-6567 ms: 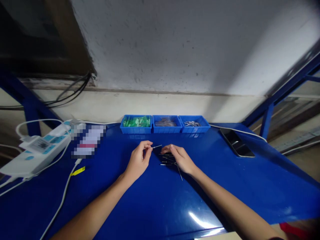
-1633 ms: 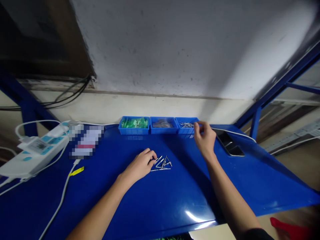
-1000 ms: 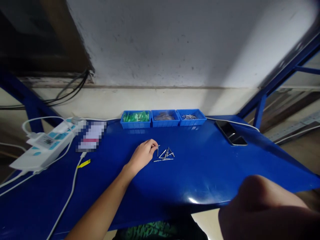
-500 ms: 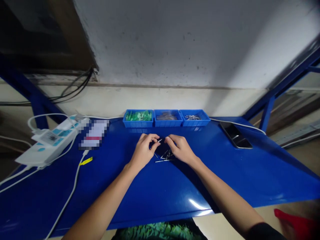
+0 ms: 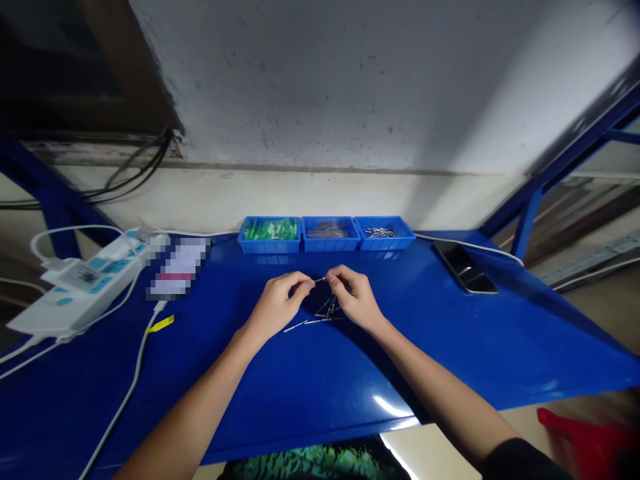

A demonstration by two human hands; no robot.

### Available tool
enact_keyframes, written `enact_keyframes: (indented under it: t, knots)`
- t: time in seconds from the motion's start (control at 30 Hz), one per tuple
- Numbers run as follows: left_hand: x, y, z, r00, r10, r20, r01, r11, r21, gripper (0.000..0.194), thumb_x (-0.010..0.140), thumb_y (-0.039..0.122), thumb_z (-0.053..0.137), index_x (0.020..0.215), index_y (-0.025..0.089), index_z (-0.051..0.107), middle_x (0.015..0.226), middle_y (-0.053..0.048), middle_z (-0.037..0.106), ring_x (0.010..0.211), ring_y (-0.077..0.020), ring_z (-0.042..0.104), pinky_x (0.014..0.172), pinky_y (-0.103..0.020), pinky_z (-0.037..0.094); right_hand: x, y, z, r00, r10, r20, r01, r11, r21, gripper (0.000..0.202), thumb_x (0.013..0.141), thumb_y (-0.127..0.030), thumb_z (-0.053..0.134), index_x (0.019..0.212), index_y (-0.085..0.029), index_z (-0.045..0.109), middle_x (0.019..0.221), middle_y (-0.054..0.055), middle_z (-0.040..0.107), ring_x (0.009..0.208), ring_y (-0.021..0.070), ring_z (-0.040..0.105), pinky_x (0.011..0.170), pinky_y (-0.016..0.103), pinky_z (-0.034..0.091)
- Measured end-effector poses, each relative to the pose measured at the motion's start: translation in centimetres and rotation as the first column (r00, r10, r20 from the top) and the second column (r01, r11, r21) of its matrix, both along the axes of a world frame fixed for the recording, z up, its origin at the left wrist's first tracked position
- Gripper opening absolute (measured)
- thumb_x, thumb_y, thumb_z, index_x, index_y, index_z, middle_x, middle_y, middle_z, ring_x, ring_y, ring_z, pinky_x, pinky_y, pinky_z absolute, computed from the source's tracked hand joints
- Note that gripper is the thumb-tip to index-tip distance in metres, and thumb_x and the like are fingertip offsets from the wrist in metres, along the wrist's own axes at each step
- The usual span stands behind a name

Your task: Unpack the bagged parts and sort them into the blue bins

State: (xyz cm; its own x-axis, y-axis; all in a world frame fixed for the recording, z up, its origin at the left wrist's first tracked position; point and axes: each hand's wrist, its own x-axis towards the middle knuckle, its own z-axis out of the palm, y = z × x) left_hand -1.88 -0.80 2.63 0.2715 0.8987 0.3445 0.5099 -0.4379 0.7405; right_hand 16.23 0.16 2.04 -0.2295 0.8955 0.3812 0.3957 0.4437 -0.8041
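My left hand (image 5: 280,299) pinches one end of a thin metal pin (image 5: 320,279) between thumb and forefinger, above the blue table. At the pin's other end are the closed fingertips of my right hand (image 5: 355,297); they seem to grip it too, though the contact is small and partly hidden. Just below the hands lies a loose pile of similar silver pins (image 5: 327,310), some crossing each other and some partly under my right hand. One separate pin (image 5: 295,327) rests to the left of the pile, near my left wrist.
Along the back stand three blue bins: one with green packets (image 5: 270,230), one with brownish contents in clear plastic (image 5: 327,230), one with metal pins (image 5: 381,233). A dark phone (image 5: 465,267) lies right. At left are a white power strip (image 5: 85,293), a blurred-out phone and cables.
My hands have come closer together, and the pin now spans between their fingertips. A pin shows on the table left of the pile. The view has shifted slightly.
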Motion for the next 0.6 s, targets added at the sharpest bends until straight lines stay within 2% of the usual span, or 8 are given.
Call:
enact_keyframes:
  t: [0.07,0.17,0.3,0.4,0.47,0.5,0.57,0.6]
  knots:
    - [-0.2,0.0,0.1,1.0,0.013,0.006,-0.013,1.0,-0.014,0.022,0.091,0.028,0.045,0.08,0.019,0.063,0.074,0.001,0.067,0.07,-0.0136,0.063,0.065,-0.023,0.045,0.1,0.0,0.1,0.998,0.012,0.055,-0.015,0.998,0.062,0.021,0.09,-0.031,0.043,0.084,-0.017,0.059,0.066,-0.001,0.056,0.055,0.0105,0.047,0.055,0.022,0.035]
    - [-0.1,0.0,0.1,0.997,0.072,0.015,-0.073,0.997,0.037,0.019,0.089,0.029,0.048,0.08,0.019,0.062,0.073,0.001,0.065,0.068,-0.0134,0.061,0.065,-0.023,0.044,0.1,0.0,0.2,0.989,0.057,0.139,-0.073,0.991,0.115,0.022,0.091,-0.031,0.043,0.086,-0.018,0.06,0.073,0.002,0.061,0.062,0.0121,0.052,0.061,0.023,0.037]
    - [0.2,-0.2,0.3,0.995,0.097,0.03,-0.099,0.991,0.09,0.012,0.086,0.028,0.052,0.083,0.019,0.061,0.075,0.001,0.064,0.068,-0.0127,0.058,0.065,-0.023,0.044,0.1,-0.2,0.6,0.985,0.08,0.15,-0.1,0.986,0.131,0.027,0.092,-0.03,0.04,0.077,-0.017,0.058,0.064,0.0,0.057,0.056,0.0108,0.051,0.056,0.022,0.037]
    - [-0.3,-0.4,1.1,0.997,0.061,-0.05,-0.061,0.998,-0.003,0.014,0.086,0.032,0.051,0.09,0.021,0.058,0.078,0.001,0.065,0.069,-0.0134,0.059,0.063,-0.023,0.043,0.8,-0.1,1.6,0.992,-0.018,0.128,-0.023,0.952,0.306,0.025,0.089,-0.027,0.042,0.071,-0.018,0.056,0.061,0.0,0.056,0.054,0.011,0.05,0.055,0.023,0.038]
    - [-1.2,-0.8,1.9,0.977,-0.045,-0.207,0.014,0.989,-0.145,0.02,0.086,0.039,0.05,0.092,0.022,0.058,0.079,0.0,0.066,0.069,-0.0148,0.06,0.061,-0.024,0.042,2.1,0.7,2.4,0.976,-0.211,0.056,0.156,0.852,0.5,0.024,0.087,-0.027,0.043,0.068,-0.018,0.055,0.06,0.001,0.056,0.054,0.0119,0.05,0.056,0.024,0.039]
    - [-1.7,-1.0,2.2,0.949,-0.119,-0.291,0.051,0.972,-0.23,0.024,0.085,0.044,0.049,0.091,0.022,0.058,0.078,0.0,0.066,0.068,-0.0156,0.06,0.06,-0.025,0.041,3.0,1.3,2.7,0.943,-0.332,-0.003,0.272,0.768,0.579,0.024,0.087,-0.027,0.043,0.068,-0.018,0.055,0.06,0.001,0.055,0.054,0.0123,0.05,0.056,0.025,0.039]
    - [-2.5,-1.6,2.7,0.877,-0.247,-0.413,0.089,0.926,-0.366,0.032,0.08,0.054,0.052,0.087,0.023,0.059,0.079,0.0,0.066,0.069,-0.0176,0.061,0.057,-0.025,0.039,5.2,3.0,3.0,0.819,-0.569,-0.074,0.482,0.614,0.625,0.024,0.087,-0.031,0.042,0.071,-0.018,0.055,0.06,0.002,0.055,0.055,0.0137,0.051,0.059,0.027,0.04]
    - [-2.8,-1.9,2.8,0.844,-0.283,-0.455,0.091,0.912,-0.399,0.034,0.077,0.056,0.055,0.086,0.024,0.059,0.081,0.0,0.066,0.071,-0.0188,0.061,0.056,-0.025,0.038,6.4,3.8,2.9,0.732,-0.68,-0.056,0.568,0.562,0.601,0.026,0.088,-0.033,0.041,0.075,-0.017,0.056,0.062,0.003,0.056,0.058,0.0149,0.053,0.061,0.028,0.04]
